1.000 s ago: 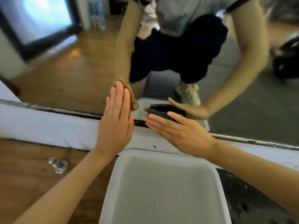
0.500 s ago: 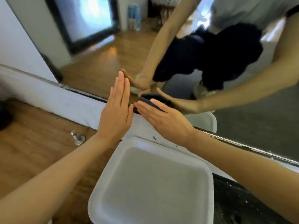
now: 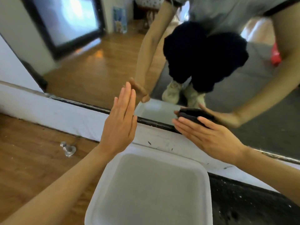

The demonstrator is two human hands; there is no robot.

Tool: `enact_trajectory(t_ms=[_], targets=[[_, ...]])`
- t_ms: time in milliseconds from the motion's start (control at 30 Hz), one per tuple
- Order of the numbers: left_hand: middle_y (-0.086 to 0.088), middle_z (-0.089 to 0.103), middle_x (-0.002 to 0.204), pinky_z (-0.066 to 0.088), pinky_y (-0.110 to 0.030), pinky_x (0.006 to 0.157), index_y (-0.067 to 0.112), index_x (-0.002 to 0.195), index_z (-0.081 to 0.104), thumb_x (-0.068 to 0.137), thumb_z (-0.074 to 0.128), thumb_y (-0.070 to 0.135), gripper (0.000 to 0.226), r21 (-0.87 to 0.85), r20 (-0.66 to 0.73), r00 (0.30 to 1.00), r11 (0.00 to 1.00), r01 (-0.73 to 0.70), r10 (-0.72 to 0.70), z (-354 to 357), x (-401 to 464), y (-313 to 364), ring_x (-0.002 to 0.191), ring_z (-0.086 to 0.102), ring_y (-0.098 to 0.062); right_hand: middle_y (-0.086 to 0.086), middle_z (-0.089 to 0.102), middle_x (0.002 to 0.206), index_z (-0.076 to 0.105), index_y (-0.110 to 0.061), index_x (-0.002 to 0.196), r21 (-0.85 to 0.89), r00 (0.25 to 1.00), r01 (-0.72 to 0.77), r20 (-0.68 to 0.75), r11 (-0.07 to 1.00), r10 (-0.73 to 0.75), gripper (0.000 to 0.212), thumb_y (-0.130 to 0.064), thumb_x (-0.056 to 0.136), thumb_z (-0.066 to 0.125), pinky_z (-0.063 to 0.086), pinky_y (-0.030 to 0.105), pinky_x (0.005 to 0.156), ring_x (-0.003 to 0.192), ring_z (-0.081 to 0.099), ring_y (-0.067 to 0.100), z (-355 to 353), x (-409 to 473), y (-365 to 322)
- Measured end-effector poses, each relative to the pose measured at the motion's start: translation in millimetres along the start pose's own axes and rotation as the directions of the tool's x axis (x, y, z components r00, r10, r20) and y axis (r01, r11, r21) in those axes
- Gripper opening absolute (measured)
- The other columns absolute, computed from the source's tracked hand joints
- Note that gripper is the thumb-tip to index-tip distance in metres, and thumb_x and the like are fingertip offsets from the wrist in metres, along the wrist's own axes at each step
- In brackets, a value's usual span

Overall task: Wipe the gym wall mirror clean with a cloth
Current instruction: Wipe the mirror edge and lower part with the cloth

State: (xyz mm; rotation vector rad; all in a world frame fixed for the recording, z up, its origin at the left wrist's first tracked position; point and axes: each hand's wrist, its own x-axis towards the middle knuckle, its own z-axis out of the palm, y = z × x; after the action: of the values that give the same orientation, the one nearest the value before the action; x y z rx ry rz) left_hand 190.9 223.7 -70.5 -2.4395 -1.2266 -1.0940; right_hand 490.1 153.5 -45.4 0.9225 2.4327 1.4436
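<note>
My right hand [image 3: 209, 137] presses a dark folded cloth [image 3: 194, 116] flat against the lower edge of the large wall mirror [image 3: 100, 70], fingers straight, so that grip is wide and merely pushing. My left hand [image 3: 120, 125] is raised edge-on with its fingers straight and together, its tips at the glass near the black bottom frame; its grip holds nothing. The two hands are apart. Below them a white rectangular plastic basin [image 3: 97, 200] sits on the wooden floor [image 3: 32, 159] against the white baseboard [image 3: 68, 117]. A small shiny metal knob [image 3: 68, 148] lies on the floor to the left.
</note>
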Motion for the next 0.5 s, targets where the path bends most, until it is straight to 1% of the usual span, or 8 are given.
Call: enact_trajectory(t_ms=[67, 100, 167, 233, 300, 400, 433, 500], targets=[[-0.007, -0.005, 0.166, 0.002, -0.033, 0.127, 0.002, 0.158, 0.003, 0.104, 0.038, 0.007, 0.065, -0.061, -0.001, 0.998, 0.997, -0.056, 0.056, 7.5, 4.5, 13.2, 0.156, -0.002, -0.021, 0.012, 0.002, 0.166, 0.008, -0.002, 0.159, -0.023, 0.998, 0.016, -0.054, 1.0, -0.017, 0.063, -0.011, 0.101, 0.03, -0.01, 0.043, 0.124, 0.154, -0.003, 0.025, 4.0, 52.9, -16.0], [-0.005, -0.005, 0.167, 0.002, -0.033, 0.127, 0.004, 0.158, 0.003, 0.105, 0.035, 0.009, 0.062, -0.103, -0.004, 0.997, 0.992, -0.073, 0.073, 11.5, 6.3, 18.7, 0.156, -0.002, -0.02, 0.012, 0.007, 0.164, 0.013, -0.002, 0.157, -0.017, 0.996, 0.021, -0.084, 1.0, -0.023, 0.064, -0.013, 0.098, 0.033, -0.009, 0.044, 0.124, 0.152, 0.001, 0.023, 4.5, 74.1, -19.5], [-0.001, -0.005, 0.167, 0.003, -0.034, 0.127, 0.003, 0.158, 0.007, 0.106, 0.031, 0.016, 0.059, -0.159, -0.008, 0.995, 0.982, -0.104, 0.104, 18.6, 8.1, 23.8, 0.156, -0.002, -0.019, 0.011, 0.01, 0.161, 0.018, -0.002, 0.154, -0.032, 0.995, 0.045, -0.088, 0.998, -0.047, 0.06, -0.014, 0.096, 0.029, -0.008, 0.044, 0.123, 0.15, 0.005, 0.02, 6.1, 83.2, -17.3], [-0.002, -0.007, 0.167, 0.003, -0.034, 0.127, 0.001, 0.158, 0.008, 0.106, 0.031, 0.023, 0.061, -0.171, -0.019, 0.992, 0.977, -0.13, 0.128, 25.0, 9.8, 23.3, 0.156, -0.004, -0.021, 0.01, 0.002, 0.165, 0.011, -0.005, 0.159, -0.091, 0.997, 0.067, -0.035, 0.994, -0.07, 0.057, -0.01, 0.103, 0.021, -0.008, 0.042, 0.124, 0.154, -0.001, 0.021, 8.4, 43.1, -6.3], [-0.002, -0.012, 0.167, 0.003, -0.036, 0.127, 0.001, 0.158, 0.006, 0.107, 0.028, 0.031, 0.063, -0.179, -0.034, 0.991, 0.975, -0.13, 0.126, 31.8, 9.7, 22.9, 0.156, -0.006, -0.022, 0.008, -0.001, 0.169, 0.011, -0.005, 0.16, -0.122, 0.994, 0.087, 0.079, 0.989, -0.077, 0.055, -0.003, 0.105, 0.014, -0.008, 0.04, 0.125, 0.155, -0.003, 0.02, 3.0, -24.3, 11.3], [0.001, -0.02, 0.167, 0.002, -0.037, 0.127, 0.008, 0.16, -0.004, 0.108, 0.022, 0.036, 0.064, -0.184, -0.059, 0.991, 0.974, -0.129, 0.12, 40.4, 9.2, 25.2, 0.156, -0.008, -0.023, 0.008, 0.002, 0.169, 0.015, -0.005, 0.159, -0.078, 0.96, 0.093, 0.272, 0.993, -0.069, 0.057, 0.002, 0.103, 0.011, -0.006, 0.04, 0.125, 0.156, 0.001, 0.02, -11.9, -101.5, 35.4], [0.001, -0.021, 0.167, 0.002, -0.037, 0.127, 0.009, 0.16, -0.006, 0.109, 0.022, 0.037, 0.065, -0.185, -0.063, 0.991, 0.975, -0.124, 0.114, 42.1, 9.8, 26.7, 0.156, -0.009, -0.022, 0.008, 0.002, 0.169, 0.015, -0.005, 0.159, -0.075, 0.96, 0.069, 0.276, 0.995, -0.046, 0.057, 0.001, 0.102, 0.013, -0.005, 0.04, 0.125, 0.156, 0.0, 0.021, -15.1, -102.9, 40.0], [0.001, -0.022, 0.167, 0.001, -0.037, 0.127, 0.006, 0.16, -0.003, 0.108, 0.023, 0.035, 0.065, -0.179, -0.072, 0.992, 0.978, -0.111, 0.099, 43.6, 9.7, 27.9, 0.156, -0.01, -0.022, 0.009, -0.001, 0.169, 0.011, -0.005, 0.16, -0.105, 0.987, 0.004, 0.158, 0.994, 0.013, 0.057, -0.001, 0.103, 0.016, -0.006, 0.041, 0.125, 0.156, -0.003, 0.022, -15.5, -68.6, 37.1]])
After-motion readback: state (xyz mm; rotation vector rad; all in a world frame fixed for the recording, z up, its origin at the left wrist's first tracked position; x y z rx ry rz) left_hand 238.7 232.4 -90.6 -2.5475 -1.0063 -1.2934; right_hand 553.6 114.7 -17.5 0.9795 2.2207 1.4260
